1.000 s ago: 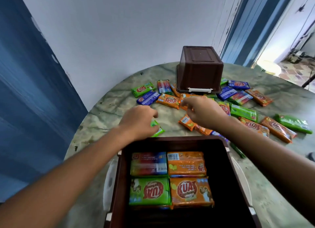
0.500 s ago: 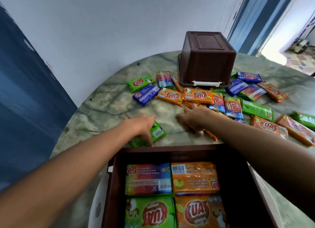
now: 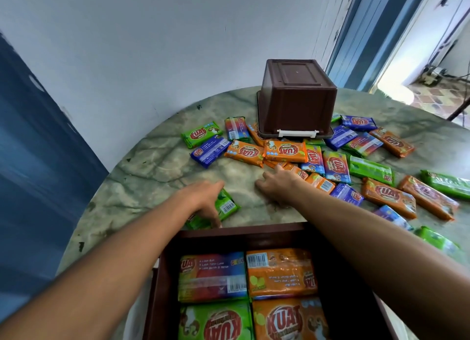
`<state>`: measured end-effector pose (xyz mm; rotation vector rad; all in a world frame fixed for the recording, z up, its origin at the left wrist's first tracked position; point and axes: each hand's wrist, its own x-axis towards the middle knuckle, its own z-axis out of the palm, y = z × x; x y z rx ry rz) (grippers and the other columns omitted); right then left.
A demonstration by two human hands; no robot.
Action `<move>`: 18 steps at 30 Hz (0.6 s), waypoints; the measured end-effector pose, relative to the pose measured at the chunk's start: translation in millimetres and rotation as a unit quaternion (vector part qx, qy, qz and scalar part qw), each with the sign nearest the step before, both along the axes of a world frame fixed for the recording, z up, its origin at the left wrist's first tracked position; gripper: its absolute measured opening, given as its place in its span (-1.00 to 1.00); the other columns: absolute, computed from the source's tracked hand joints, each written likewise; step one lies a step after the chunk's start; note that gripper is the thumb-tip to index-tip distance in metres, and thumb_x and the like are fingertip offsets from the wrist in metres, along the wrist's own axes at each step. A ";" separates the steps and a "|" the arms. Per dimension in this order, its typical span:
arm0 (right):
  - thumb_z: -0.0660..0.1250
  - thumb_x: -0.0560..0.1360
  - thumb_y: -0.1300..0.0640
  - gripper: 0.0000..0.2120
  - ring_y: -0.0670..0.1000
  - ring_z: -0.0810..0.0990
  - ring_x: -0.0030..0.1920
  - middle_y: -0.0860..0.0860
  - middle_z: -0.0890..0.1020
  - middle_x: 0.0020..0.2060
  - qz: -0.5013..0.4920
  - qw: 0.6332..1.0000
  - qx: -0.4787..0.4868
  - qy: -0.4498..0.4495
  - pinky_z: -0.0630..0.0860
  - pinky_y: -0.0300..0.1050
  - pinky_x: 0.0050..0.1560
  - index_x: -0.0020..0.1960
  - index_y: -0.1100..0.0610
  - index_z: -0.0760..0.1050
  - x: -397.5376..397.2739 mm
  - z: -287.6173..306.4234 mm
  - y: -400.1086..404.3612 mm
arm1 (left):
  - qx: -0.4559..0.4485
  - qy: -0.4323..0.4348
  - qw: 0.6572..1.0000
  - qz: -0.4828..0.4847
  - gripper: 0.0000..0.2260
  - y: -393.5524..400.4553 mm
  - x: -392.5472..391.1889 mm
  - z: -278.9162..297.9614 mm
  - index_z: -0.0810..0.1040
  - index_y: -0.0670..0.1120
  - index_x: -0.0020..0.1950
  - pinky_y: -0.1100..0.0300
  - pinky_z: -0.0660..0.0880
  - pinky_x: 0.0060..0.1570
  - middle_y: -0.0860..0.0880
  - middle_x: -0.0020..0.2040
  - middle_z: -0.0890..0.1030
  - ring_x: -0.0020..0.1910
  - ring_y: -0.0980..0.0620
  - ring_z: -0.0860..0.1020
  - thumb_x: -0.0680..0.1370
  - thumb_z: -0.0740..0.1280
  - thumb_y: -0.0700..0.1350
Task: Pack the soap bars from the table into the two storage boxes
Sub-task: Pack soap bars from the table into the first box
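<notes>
head view: near box [image 3: 165,283] holds four bars, many left on table [image 3: 157,166]; left hand [image 3: 203,197] on green bar [image 3: 226,207], grip unclear; right hand [image 3: 279,187] spread, holding nothing.

The counter [image 3: 157,171] is green-grey marble with dark veins. Both storage boxes, the upturned box [image 3: 296,98] and the near box [image 3: 162,288], are dark brown, the upturned one with a white latch [image 3: 297,133]. The scattered soap bars [image 3: 284,151] are wrapped in orange, green, blue and rainbow stripes.
</notes>
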<state>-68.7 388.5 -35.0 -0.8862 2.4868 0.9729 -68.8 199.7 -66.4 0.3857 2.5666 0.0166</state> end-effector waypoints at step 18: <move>0.49 0.30 -0.05 -0.31 0.12 0.53 0.06 0.07 0.45 0.14 -0.113 0.897 -0.423 0.058 0.51 -0.04 -0.06 0.38 0.05 0.38 20.4 67.8 14.3 | 0.126 0.168 0.978 0.007 -0.17 6.1 33.9 112.7 0.28 0.12 0.43 0.12 0.46 0.12 -0.02 0.34 0.47 0.21 -0.05 0.48 0.23 0.57 0.12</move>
